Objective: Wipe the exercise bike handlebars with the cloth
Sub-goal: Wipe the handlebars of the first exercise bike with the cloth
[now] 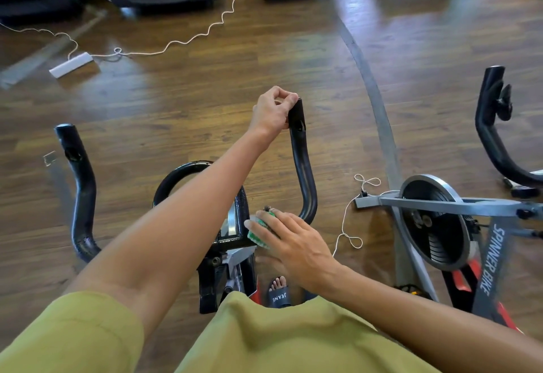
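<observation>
Here the left hand [273, 111] grips the tip of the handlebars' [302, 167] right horn; nearer the stem, the right hand [289, 240] presses a green cloth [258, 233] onto the crossbar.

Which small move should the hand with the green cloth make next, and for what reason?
Probably slide the right hand with the green cloth along the crossbar and up the right handlebar arm. The cloth sits at that arm's base, while the left hand grips its top end, seemingly steadying it.
</observation>
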